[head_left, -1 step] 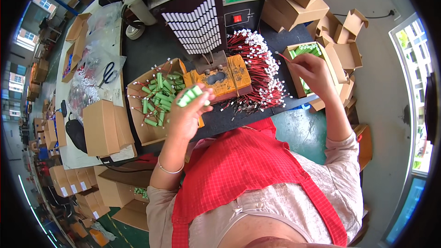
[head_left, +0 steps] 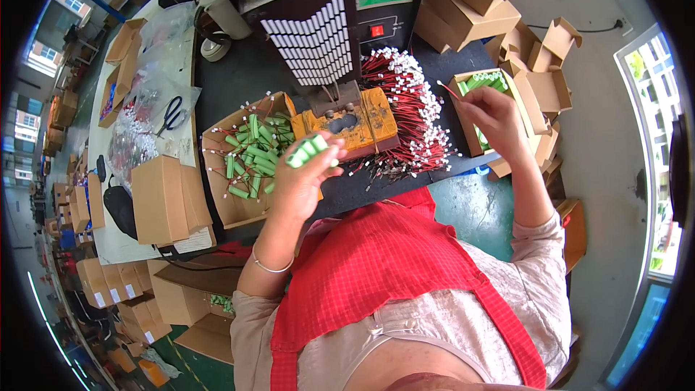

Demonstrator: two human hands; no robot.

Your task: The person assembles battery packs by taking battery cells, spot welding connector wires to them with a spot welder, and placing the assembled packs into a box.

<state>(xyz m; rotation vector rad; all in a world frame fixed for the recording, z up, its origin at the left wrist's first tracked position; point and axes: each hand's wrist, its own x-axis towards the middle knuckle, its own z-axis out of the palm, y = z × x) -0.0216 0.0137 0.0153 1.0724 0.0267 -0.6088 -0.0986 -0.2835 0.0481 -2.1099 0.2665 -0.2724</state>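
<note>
Left hand (head_left: 302, 174) grips several green cylindrical battery cells (head_left: 308, 150) near the orange welding jig (head_left: 356, 124), while right hand (head_left: 491, 114) pinches a thin red wire (head_left: 449, 89) at right.

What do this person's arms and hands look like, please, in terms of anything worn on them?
Both hands are bare, with no gloves. The left hand has a thin silver-coloured bangle round the wrist, and that forearm is uncovered. The right hand shows no jewellery; its arm ends in a pale, loose sleeve pushed up near the elbow. A red checked apron covers the chest.
</note>
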